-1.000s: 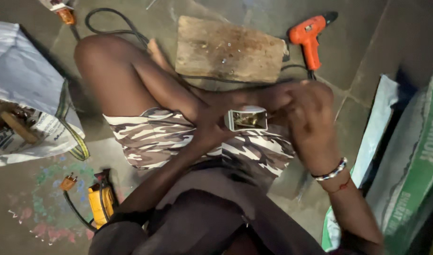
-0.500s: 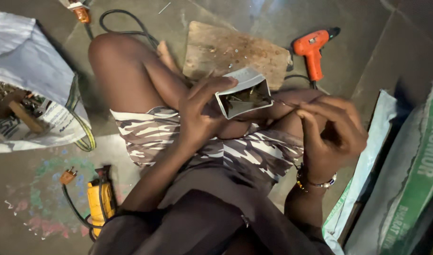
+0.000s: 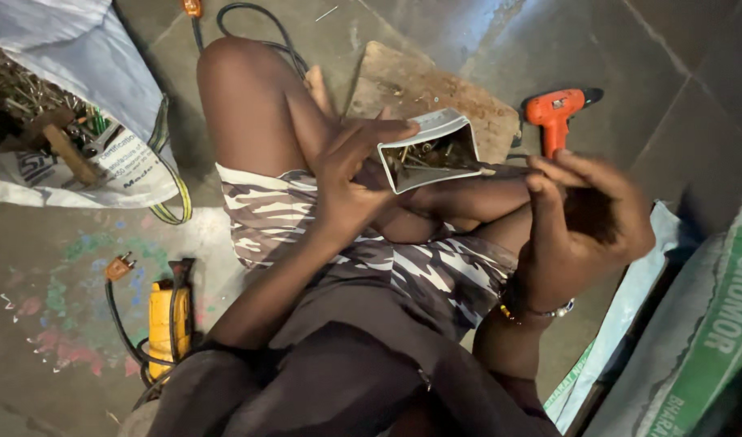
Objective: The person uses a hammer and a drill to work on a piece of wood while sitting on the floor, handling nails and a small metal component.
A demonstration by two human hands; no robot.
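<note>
The person sits on the tiled floor [image 3: 646,48] with legs folded, wearing camouflage shorts [image 3: 387,259]. The left hand [image 3: 350,182] holds a small open box [image 3: 427,150] above the lap, fingers [image 3: 387,129] wrapped over its top edge and thumb against its near side; the box tilts with its mouth toward the camera and is full of thin metal screws or nails. The right hand [image 3: 585,218] is raised just beside the box, apart from it, palm cupped and fingers curled loosely together; whether anything lies in the palm cannot be told. Beyond the knees a worn wooden board [image 3: 419,85] lies on the floor, with an orange power drill [image 3: 553,113] at its right end. A white sack [image 3: 55,121] with tools sits at the left, a yellow tool [image 3: 168,320] with a black cord lies below it, and green-and-white bags [image 3: 695,340] lean at the right.
</note>
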